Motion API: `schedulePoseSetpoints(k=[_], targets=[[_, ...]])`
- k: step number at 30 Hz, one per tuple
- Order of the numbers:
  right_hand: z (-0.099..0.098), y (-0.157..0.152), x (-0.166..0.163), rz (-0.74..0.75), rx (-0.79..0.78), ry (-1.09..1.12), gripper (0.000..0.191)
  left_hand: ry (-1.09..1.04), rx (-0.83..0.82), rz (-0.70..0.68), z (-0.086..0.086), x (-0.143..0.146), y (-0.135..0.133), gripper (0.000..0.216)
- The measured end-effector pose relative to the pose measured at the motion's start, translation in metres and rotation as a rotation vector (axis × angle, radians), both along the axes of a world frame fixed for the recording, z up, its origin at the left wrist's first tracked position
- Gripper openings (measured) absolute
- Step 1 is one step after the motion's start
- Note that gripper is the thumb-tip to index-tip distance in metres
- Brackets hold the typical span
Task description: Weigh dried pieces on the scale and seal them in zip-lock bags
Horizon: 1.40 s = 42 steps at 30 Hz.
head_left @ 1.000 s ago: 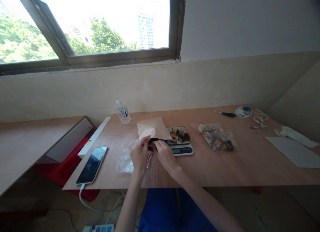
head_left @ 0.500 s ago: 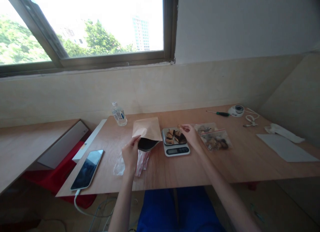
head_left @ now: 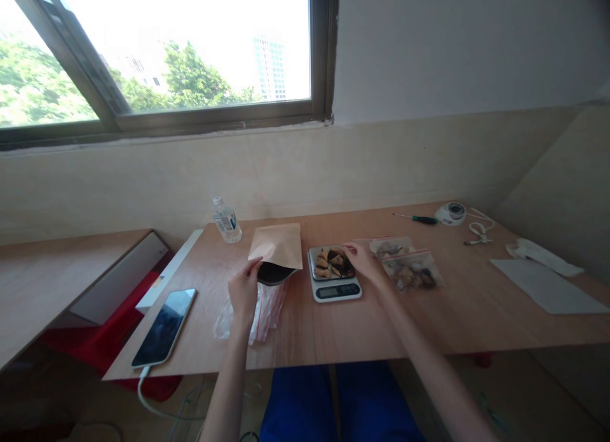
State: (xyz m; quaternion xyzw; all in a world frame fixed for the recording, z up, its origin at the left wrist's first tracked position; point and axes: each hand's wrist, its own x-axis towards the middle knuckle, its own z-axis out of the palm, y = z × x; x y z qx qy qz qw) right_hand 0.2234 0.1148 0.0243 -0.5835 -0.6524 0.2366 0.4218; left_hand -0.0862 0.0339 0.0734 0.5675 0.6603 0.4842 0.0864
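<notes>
The left hand [head_left: 244,288] pinched the paper pouch's [head_left: 277,245] open mouth, left of the scale [head_left: 334,275]; the right hand [head_left: 363,261] hovered over the scale's pieces [head_left: 332,263], grip unclear.

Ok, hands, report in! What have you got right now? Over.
Left hand holds brown pouch open. Right hand on pieces atop the scale. Nothing between them.

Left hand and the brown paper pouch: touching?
Touching. The head view shows the left hand with its fingertips pinching the open mouth of the brown paper pouch, no gap between them.
</notes>
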Motion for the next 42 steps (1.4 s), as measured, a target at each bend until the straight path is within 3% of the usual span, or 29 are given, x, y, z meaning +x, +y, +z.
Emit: schedulePoseSetpoints(k=[7,15,20,24,27,31,36,39,42], targets=[[-0.002,-0.027,0.011,-0.081,0.092,0.212,0.031,0.029,-0.027,0.008,-0.005,-0.002,0.004,0.029],[-0.015,-0.079,0.017,-0.083,0.084,0.316,0.029,0.128,-0.063,0.046,-0.019,-0.017,0.034,0.031],[-0.021,-0.104,0.011,-0.086,0.045,0.272,0.032,0.176,-0.134,0.115,-0.028,-0.032,0.052,0.032],[-0.019,-0.104,0.006,-0.098,0.123,0.120,0.031,0.195,-0.196,0.104,-0.034,-0.039,0.053,0.032],[-0.020,-0.098,0.002,-0.089,0.184,0.064,0.029,0.256,-0.132,0.097,-0.034,-0.036,0.040,0.031],[-0.021,-0.097,-0.003,-0.086,0.216,0.065,0.027,0.297,-0.031,0.175,-0.029,-0.020,-0.001,0.034],[-0.010,-0.109,-0.014,-0.078,0.219,0.119,0.024,0.261,-0.194,0.124,-0.044,0.005,-0.051,0.035],[0.000,-0.119,-0.024,-0.072,0.224,0.157,0.023,0.142,-0.245,0.093,-0.060,0.009,-0.062,0.039],[0.009,-0.128,-0.035,-0.022,0.206,0.177,0.022,0.056,-0.269,0.068,-0.065,0.007,-0.063,0.038]])
